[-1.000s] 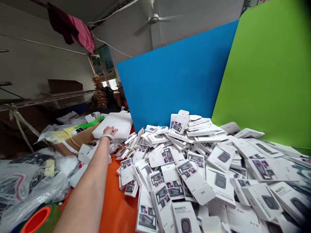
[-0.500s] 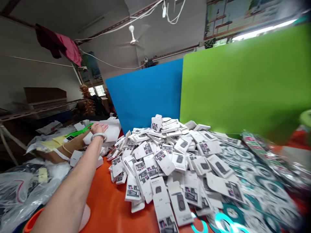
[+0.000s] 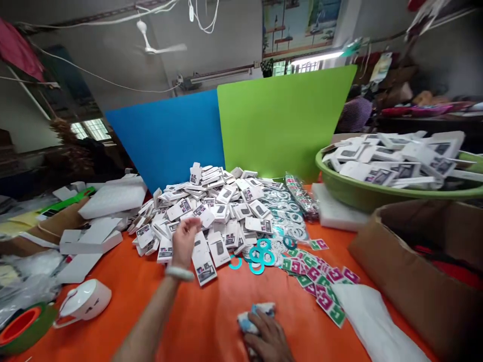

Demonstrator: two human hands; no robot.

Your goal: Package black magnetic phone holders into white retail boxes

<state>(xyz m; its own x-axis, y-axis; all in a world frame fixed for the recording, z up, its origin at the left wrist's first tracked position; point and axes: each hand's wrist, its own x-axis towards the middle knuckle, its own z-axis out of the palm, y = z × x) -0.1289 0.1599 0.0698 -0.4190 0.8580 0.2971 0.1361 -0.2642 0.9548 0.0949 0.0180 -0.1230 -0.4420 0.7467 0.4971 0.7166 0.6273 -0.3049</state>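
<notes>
My left hand (image 3: 184,241), with a pale bangle on its wrist, hovers over the near left of a heap of small white printed boxes (image 3: 221,211). Its fingers are loosely curled and a little apart, and no held thing shows in them. A box lies just behind the fingertips; whether they touch it I cannot tell. At the bottom of the view my right hand (image 3: 267,337) is closed over a crumpled blue-and-white cloth (image 3: 247,322) on the orange tabletop (image 3: 211,322). Part of the cloth is hidden under its fingers.
Turquoise rings (image 3: 260,256) and pink-and-green cards (image 3: 320,276) lie right of the heap. A green basin (image 3: 339,181) of boxes and a cardboard box (image 3: 422,266) stand at right. Left are a white lidded cup (image 3: 90,300) and tape rolls (image 3: 30,327). Blue and green panels (image 3: 287,125) stand behind.
The view has turned right. My left hand has come back from the packing materials at the left to the box heap, its fingers more curled. My right hand and the cloth have come into view.
</notes>
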